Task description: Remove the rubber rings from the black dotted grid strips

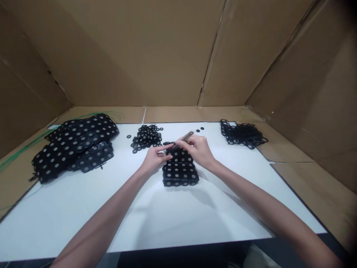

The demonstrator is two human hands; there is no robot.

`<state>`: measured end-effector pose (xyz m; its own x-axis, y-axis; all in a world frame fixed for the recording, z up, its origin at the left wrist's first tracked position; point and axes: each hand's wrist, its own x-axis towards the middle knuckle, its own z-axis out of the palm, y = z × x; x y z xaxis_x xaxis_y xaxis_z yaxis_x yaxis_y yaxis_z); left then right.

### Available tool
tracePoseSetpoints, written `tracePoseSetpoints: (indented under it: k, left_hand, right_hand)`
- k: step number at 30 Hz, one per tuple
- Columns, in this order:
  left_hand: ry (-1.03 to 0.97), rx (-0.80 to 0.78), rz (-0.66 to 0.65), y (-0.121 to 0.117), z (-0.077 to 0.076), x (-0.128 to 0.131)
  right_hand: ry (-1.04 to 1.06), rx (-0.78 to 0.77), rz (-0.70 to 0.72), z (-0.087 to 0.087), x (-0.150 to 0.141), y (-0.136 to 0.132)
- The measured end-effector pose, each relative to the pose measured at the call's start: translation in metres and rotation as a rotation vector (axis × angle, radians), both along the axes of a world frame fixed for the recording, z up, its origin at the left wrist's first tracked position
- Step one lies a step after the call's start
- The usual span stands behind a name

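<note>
In the middle of the white table lies a black piece with rows of grey round dots (180, 172), folded or stacked in layers. My left hand (154, 158) is at its far left edge, index finger and thumb closed on that edge. Between thumb and fingers of my right hand (198, 149) is a slim grey metal tool, which looks like tweezers (187, 136). It slants down leftward to the piece's far edge, near the left fingertip. The tool's tip and what it touches are too small to make out.
Beyond my left hand is a pile of small black discs with grey centres (147, 136). Larger dotted black pieces (80, 143) are heaped at left, near green strands (26, 147). A tangle of black looped pieces (242, 134) lies at right. Cardboard walls (139, 56) enclose the table.
</note>
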<state>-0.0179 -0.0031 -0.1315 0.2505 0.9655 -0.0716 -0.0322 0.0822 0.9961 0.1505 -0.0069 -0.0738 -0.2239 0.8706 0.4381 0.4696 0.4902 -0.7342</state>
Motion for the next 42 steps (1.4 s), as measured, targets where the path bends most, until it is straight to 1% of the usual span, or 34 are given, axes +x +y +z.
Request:
tracePoseSetpoints:
  k: [2, 4, 7, 11, 17, 20, 25, 31, 37, 42]
  left_hand:
    - [0.009, 0.005, -0.010, -0.001, 0.002, 0.000]
    - [0.029, 0.026, -0.002, -0.001, 0.005, 0.001]
    - [0.048, 0.077, 0.014, -0.002, 0.010, 0.002]
    - [0.091, 0.084, -0.009, -0.003, 0.012, 0.005]
    - [0.109, 0.118, 0.051, -0.005, 0.008, 0.009]
    - [0.071, 0.101, 0.047, -0.005, 0.004, 0.011]
    - [0.065, 0.188, 0.063, -0.004, 0.000, 0.014]
    - [0.145, 0.267, 0.079, -0.003, 0.000, 0.015]
    - [0.179, 0.327, 0.092, -0.002, -0.002, 0.014]
    - [0.189, 0.322, 0.103, -0.001, -0.003, 0.014]
  right_hand:
    - [0.020, -0.004, -0.028, 0.005, 0.005, 0.000]
    - [-0.020, 0.018, -0.007, 0.008, 0.009, 0.002]
    - [-0.100, 0.055, 0.076, 0.007, 0.012, 0.005]
    - [-0.086, 0.080, 0.111, 0.003, 0.013, 0.008]
    - [-0.094, 0.095, 0.121, 0.000, 0.014, 0.009]
    - [-0.098, 0.107, 0.120, -0.001, 0.014, 0.009]
    - [-0.104, 0.109, 0.120, -0.002, 0.013, 0.010]
    - [-0.116, 0.124, 0.079, -0.002, 0.013, 0.009]
    - [-0.143, 0.162, 0.098, -0.004, 0.011, 0.008]
    - [-0.195, 0.227, 0.113, -0.009, 0.008, 0.007]
